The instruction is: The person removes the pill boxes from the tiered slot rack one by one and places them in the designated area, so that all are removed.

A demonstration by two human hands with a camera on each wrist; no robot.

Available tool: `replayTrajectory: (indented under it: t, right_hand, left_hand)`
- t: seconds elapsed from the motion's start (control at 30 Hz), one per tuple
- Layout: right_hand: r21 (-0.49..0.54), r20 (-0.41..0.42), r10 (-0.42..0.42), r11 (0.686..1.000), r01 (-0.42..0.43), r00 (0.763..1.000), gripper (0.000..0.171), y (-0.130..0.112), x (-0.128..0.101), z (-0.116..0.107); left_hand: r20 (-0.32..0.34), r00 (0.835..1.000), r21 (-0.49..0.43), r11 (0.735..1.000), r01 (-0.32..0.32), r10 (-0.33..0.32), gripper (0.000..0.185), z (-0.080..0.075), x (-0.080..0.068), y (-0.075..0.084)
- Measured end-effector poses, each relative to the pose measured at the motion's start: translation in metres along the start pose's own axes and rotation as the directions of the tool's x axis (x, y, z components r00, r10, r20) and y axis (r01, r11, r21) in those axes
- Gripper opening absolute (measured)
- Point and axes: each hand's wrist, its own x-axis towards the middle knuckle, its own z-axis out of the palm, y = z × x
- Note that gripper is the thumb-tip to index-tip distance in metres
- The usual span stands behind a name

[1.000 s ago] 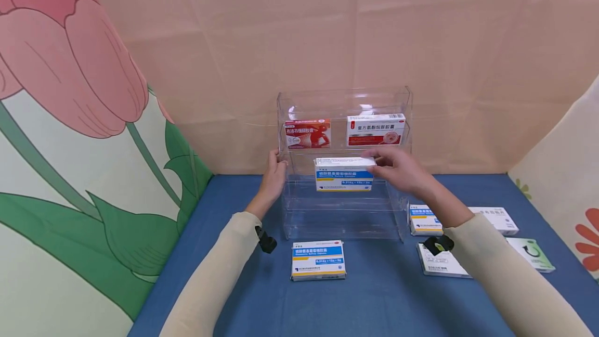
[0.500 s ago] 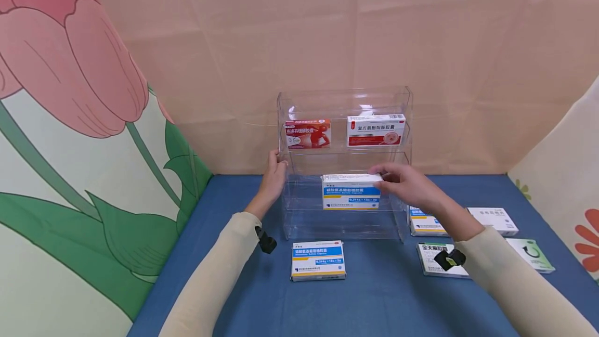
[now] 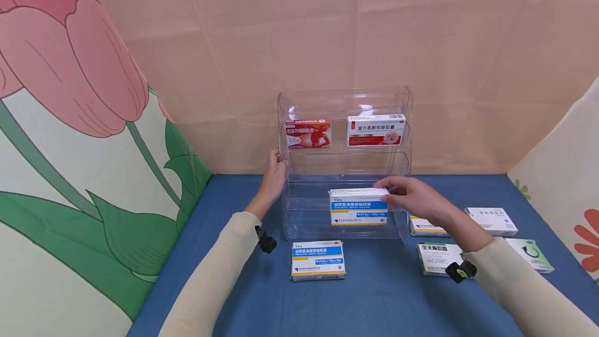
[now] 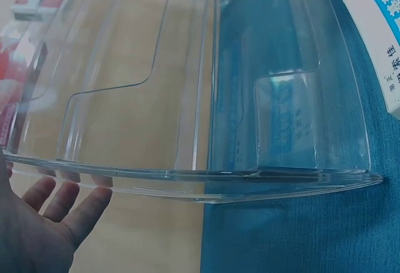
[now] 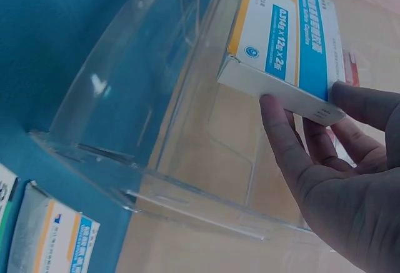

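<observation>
In the head view my right hand [image 3: 412,196] pinches a white, blue and yellow medicine box [image 3: 359,207] by its right end, upright before the lower tiers of a clear acrylic display rack [image 3: 346,165]. The right wrist view shows thumb and fingers on the end of that box [image 5: 287,35]. My left hand [image 3: 273,183] holds the rack's left side edge; in the left wrist view its fingertips [image 4: 94,207] touch the clear side panel [image 4: 187,179]. On an upper tier stand a red medicine box [image 3: 308,134] and a white-and-red one [image 3: 376,130].
Another blue-and-white medicine box [image 3: 318,260] lies on the blue tablecloth [image 3: 374,300] in front of the rack. Right of it lie a matching box [image 3: 423,227], a plain white box [image 3: 491,220], a green-lettered box [image 3: 437,259] and a green-and-white box [image 3: 533,255].
My right hand has lowered the medicine box from the rack's middle to its lower tiers, drifting slightly right. The left hand has stayed at the rack's side.
</observation>
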Motion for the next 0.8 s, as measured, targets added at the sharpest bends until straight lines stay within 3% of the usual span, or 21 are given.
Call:
replayTrajectory:
  t: [0.37, 0.8]
  right_hand:
    - [-0.009, 0.054, 0.040, 0.999, -0.040, 0.998, 0.042, 0.018, -0.010, -0.002]
    - [0.076, 0.121, 0.050, 0.995, -0.060, 0.991, 0.040, 0.033, -0.023, -0.002]
  left_hand:
    - [0.018, 1.000, -0.021, 1.000, 0.008, -0.008, 0.045, -0.001, 0.001, 0.000]
    - [0.025, 1.000, -0.013, 1.000, 0.013, -0.013, 0.048, -0.001, 0.001, 0.000]
